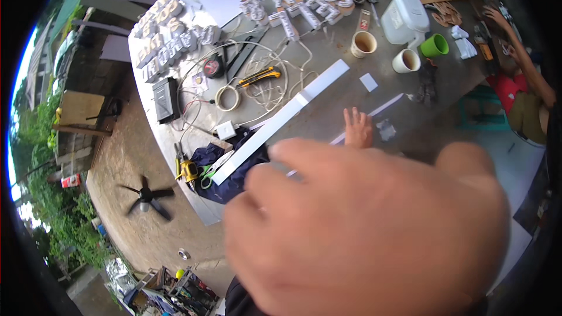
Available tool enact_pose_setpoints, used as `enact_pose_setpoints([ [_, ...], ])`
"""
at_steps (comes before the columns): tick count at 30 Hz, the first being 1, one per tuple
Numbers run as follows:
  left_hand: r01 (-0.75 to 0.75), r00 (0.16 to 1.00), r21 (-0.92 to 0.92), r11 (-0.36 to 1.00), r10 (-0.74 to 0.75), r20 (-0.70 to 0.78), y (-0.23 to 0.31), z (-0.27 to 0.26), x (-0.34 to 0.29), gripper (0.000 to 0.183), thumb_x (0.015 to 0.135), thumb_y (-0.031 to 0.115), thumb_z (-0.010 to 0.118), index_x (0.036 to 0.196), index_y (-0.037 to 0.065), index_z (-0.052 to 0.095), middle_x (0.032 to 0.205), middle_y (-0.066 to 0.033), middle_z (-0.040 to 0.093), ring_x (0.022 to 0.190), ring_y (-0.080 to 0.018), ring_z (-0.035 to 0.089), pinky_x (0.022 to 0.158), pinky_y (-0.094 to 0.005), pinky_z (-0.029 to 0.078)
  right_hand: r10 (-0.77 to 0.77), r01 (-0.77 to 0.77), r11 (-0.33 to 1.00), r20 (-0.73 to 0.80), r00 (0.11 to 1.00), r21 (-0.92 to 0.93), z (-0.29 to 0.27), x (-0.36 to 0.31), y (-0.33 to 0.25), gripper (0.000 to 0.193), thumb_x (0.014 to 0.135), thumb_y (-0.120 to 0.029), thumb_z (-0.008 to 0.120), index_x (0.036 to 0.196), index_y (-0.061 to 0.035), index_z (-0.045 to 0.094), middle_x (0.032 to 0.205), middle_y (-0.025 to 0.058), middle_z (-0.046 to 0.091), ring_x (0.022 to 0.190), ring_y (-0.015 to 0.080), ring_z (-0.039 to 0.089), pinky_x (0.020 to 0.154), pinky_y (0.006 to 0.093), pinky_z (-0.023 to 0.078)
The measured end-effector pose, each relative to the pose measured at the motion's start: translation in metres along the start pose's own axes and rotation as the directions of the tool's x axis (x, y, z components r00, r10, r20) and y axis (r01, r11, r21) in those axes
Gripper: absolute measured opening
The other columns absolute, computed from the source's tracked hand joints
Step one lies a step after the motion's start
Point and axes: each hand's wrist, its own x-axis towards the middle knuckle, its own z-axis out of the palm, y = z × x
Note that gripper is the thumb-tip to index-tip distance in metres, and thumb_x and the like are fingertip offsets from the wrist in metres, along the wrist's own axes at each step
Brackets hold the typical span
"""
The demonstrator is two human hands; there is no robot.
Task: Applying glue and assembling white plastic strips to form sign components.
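Observation:
Very near the view, my left hand (366, 222) hides much of the lower right. Its fingers are curled, and anything inside them is hidden. Beyond it, my right hand (358, 131) rests low over the table with its fingers spread and nothing visible in them. The forearm behind that hand is covered. A thin pale strip (383, 108) runs beside the right hand, next to a small clear plastic piece (385, 130). A long white strip (275, 129) lies diagonally to the left. Past the fingers is a small white rectangle (368, 82).
White letter shapes (310, 6) stand at the back of the metal table. Cables, a yellow cutter knife (259, 76), tape roll (228, 98) and yellow drill (187, 171) lie left. Cups (363, 44) and a white jug (404, 16) stand right. Another person (521, 93) works at the far right.

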Motion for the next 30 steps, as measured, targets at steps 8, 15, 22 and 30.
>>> enact_pose_setpoints([
  [8, -0.098, 0.99, 0.218, 0.971, 0.117, -0.074, 0.009, 0.036, 0.012, 0.047, 0.094, 0.016, 0.056, 0.137, -0.001, 0.055, 0.131, -0.0203, 0.054, 0.148, -0.0446, 0.037, 0.122, -0.0701, 0.017, 0.034, -0.003, 0.996, 0.331, 0.943, -0.091, 0.007, 0.021, -0.019, 0.026, 0.082, -0.023, 0.065, 0.096, -0.0025, 0.072, 0.092, 0.0089, 0.069, 0.087, 0.0243, 0.066, 0.071, 0.0353, 0.052],
  [15, -0.052, 0.992, 0.073, 0.996, 0.06, -0.112, -0.007, 0.026, 0.008, 0.043, 0.095, 0.018, 0.056, 0.134, 0.001, 0.058, 0.13, -0.0188, 0.057, 0.148, -0.0419, 0.038, 0.123, -0.069, 0.02, 0.07, -0.066, 0.997, -0.144, 0.987, 0.034, 0.078, -0.007, 0.033, 0.022, 0.087, -0.02, 0.067, 0.1, -0.004, 0.07, 0.093, 0.0108, 0.068, 0.089, 0.0286, 0.066, 0.081, 0.0371, 0.05],
  [22, -0.173, 0.976, 0.059, 0.983, 0.179, -0.125, -0.019, 0.019, 0.008, 0.042, 0.097, 0.023, 0.057, 0.135, 0.006, 0.059, 0.134, -0.0167, 0.058, 0.148, -0.0396, 0.04, 0.124, -0.0661, 0.02, 0.785, -0.804, 0.574, -0.383, 0.487, 0.155, 0.229, -0.134, 0.16, 0.039, 0.092, -0.021, 0.07, 0.128, -0.0067, 0.067, 0.119, 0.0123, 0.068, 0.112, 0.0348, 0.065, 0.095, 0.047, 0.052],
  [30, -0.216, 0.962, -0.039, 0.976, 0.206, -0.178, -0.022, 0.003, 0.014, 0.036, 0.095, 0.013, 0.058, 0.13, 0.009, 0.063, 0.122, -0.0153, 0.063, 0.141, -0.0376, 0.047, 0.118, -0.0619, 0.028, 0.771, -0.931, 0.358, -0.585, 0.252, 0.072, 0.356, -0.188, 0.196, 0.047, 0.089, -0.013, 0.068, 0.135, -0.0011, 0.061, 0.14, 0.0166, 0.059, 0.135, 0.0355, 0.051, 0.11, 0.0487, 0.042],
])
